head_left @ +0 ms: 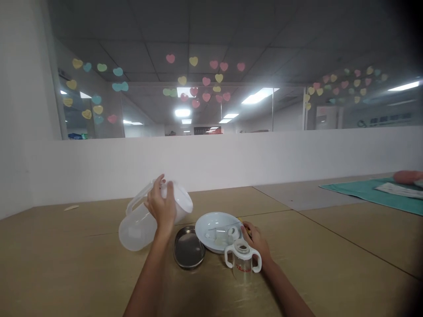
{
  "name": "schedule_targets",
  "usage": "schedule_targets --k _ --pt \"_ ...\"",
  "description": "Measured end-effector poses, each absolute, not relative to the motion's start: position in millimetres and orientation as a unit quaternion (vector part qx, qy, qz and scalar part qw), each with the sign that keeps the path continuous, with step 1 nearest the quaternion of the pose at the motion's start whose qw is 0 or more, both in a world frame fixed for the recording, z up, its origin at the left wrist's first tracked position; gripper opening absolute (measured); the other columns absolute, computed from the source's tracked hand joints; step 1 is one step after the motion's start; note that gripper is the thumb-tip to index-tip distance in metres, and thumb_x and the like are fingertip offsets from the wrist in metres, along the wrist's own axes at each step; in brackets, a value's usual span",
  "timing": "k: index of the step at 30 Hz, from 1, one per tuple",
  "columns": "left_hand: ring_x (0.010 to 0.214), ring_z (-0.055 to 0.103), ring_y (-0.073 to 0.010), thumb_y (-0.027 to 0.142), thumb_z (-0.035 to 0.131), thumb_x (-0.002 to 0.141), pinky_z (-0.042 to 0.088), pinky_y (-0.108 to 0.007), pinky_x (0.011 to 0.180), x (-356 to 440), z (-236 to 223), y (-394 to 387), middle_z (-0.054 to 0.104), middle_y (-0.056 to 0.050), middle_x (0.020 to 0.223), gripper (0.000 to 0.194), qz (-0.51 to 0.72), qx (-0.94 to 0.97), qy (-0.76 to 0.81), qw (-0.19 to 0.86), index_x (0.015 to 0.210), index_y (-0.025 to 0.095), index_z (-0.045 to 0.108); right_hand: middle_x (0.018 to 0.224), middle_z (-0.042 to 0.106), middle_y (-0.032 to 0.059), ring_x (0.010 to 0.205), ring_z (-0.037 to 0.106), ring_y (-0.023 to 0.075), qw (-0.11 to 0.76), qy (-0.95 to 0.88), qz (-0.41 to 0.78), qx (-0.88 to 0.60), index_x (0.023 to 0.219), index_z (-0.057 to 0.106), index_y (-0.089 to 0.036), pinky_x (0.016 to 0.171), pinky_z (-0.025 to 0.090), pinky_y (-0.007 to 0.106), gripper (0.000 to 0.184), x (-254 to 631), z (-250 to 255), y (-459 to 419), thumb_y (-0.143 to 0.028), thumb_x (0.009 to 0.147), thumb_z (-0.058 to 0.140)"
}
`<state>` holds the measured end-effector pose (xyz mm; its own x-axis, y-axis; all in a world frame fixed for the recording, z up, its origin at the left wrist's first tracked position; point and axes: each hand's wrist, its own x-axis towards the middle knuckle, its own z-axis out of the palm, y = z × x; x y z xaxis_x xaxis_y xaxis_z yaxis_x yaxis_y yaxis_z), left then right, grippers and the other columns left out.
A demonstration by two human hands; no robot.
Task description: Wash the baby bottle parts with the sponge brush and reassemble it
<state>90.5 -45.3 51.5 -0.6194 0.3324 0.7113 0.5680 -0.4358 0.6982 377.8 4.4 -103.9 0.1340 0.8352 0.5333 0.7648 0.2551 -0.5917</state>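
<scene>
My left hand [161, 204] is wrapped around a translucent plastic pitcher [137, 231], which leans far over with its handle on the upper left. Over the right rim of a pale blue bowl [202, 223], my right hand [257, 242] is closed on a thin tool with a yellow end, mostly hidden by the fingers. Inside the bowl lie a clear bottle [220, 234] and a white ring-shaped part [233, 232]. A clear cup with two white handles [243, 262] stands upright in front of the bowl. Left of the bowl sits an oval metal tray [189, 248].
These things rest on a brown tabletop [99, 273] below a white wall [115, 163] with windows above. A teal cloth [360, 190] with a white cloth [399, 191] and a pinkish object [408, 177] lies far right. A small flat piece [71, 207] lies far left.
</scene>
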Motion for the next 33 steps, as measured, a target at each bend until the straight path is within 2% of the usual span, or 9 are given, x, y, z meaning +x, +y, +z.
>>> schedule_targets --k 3,7,11,16,23,27,29,31,33 --pt "0.101 0.053 -0.0229 0.035 0.047 0.085 0.03 -0.038 0.096 114.0 54.0 -58.6 0.064 -0.003 0.107 0.036 -0.685 -0.502 -0.509 0.136 0.119 0.026 0.053 0.101 0.064 0.009 0.096 0.057 0.0224 0.451 -0.652 0.045 -0.608 0.1 0.06 -0.02 0.083 0.043 0.034 0.041 376.9 -105.3 2.2 -0.047 0.082 0.035" --pt "0.103 0.052 -0.0226 0.031 0.04 0.089 0.031 -0.038 0.093 134.9 45.9 -58.4 0.064 -0.004 0.108 0.036 -0.623 -0.601 -0.482 0.136 0.122 0.024 0.05 0.098 0.065 0.0085 0.092 0.058 0.0213 0.447 -0.654 0.055 -0.608 0.098 0.059 -0.02 0.081 0.043 0.033 0.041 375.6 -106.4 -0.2 -0.046 0.083 0.031" --pt "0.102 0.053 -0.0231 0.03 0.041 0.088 0.031 -0.039 0.093 146.4 45.7 -65.1 0.064 -0.006 0.107 0.036 -0.592 -0.647 -0.462 0.131 0.123 0.023 0.051 0.099 0.065 0.0095 0.093 0.058 0.0214 0.439 -0.657 0.044 -0.611 0.099 0.058 -0.019 0.081 0.043 0.032 0.043 374.6 -105.1 -3.2 -0.046 0.084 0.029" --pt "0.1 0.054 -0.0212 0.032 0.047 0.086 0.037 -0.037 0.091 151.5 59.0 -93.2 0.064 -0.003 0.107 0.036 -0.652 -0.635 -0.409 0.064 0.121 0.025 0.052 0.096 0.066 0.0086 0.089 0.059 0.0209 0.442 -0.653 0.044 -0.613 0.098 0.059 -0.019 0.077 0.043 0.031 0.04 370.7 -102.1 -7.1 -0.044 0.084 0.031" --pt "0.101 0.055 -0.0219 0.032 0.052 0.083 0.038 -0.038 0.093 157.5 59.9 -92.6 0.065 -0.004 0.106 0.036 -0.597 -0.689 -0.409 0.039 0.117 0.025 0.055 0.094 0.067 0.0066 0.085 0.061 0.0189 0.416 -0.654 0.017 -0.632 0.096 0.059 -0.02 0.072 0.042 0.028 0.038 375.7 -99.8 -5.3 -0.039 0.086 0.028" --pt "0.094 0.058 -0.0203 0.037 0.054 0.081 0.045 -0.035 0.086 121.7 58.4 -70.0 0.064 -0.005 0.105 0.04 -0.685 -0.585 -0.433 -0.021 0.118 0.023 0.056 0.094 0.067 0.0101 0.085 0.06 0.0206 0.389 -0.605 -0.033 -0.694 0.094 0.061 -0.018 0.071 0.041 0.029 0.039 383.0 -100.9 -2.6 -0.033 0.086 0.026" --pt "0.085 0.06 -0.0189 0.04 0.057 0.079 0.047 -0.034 0.081 95.4 57.9 -57.3 0.066 -0.005 0.094 0.044 -0.744 -0.505 -0.434 -0.065 0.119 0.021 0.055 0.092 0.067 0.0126 0.084 0.061 0.0223 0.378 -0.588 -0.033 -0.714 0.092 0.062 -0.016 0.069 0.04 0.031 0.036 385.4 -102.7 -0.8 -0.029 0.085 0.029" --pt "0.081 0.061 -0.0168 0.038 0.06 0.076 0.048 -0.033 0.082 70.7 55.8 -44.3 0.065 -0.003 0.084 0.05 -0.802 -0.421 -0.41 -0.106 0.122 0.02 0.053 0.088 0.068 0.0129 0.079 0.062 0.0223 0.358 -0.581 -0.026 -0.731 0.088 0.062 -0.016 0.065 0.039 0.03 0.032 386.9 -105.0 1.2 -0.026 0.084 0.032" --pt "0.082 0.061 -0.0149 0.033 0.064 0.073 0.047 -0.032 0.085 51.2 50.8 -31.4 0.065 -0.004 0.085 0.058 -0.851 -0.343 -0.375 -0.133 0.127 0.018 0.049 0.084 0.068 0.0127 0.074 0.062 0.0217 0.333 -0.579 -0.017 -0.744 0.084 0.063 -0.017 0.06 0.038 0.029 0.028 387.8 -106.9 3.2 -0.025 0.083 0.036"
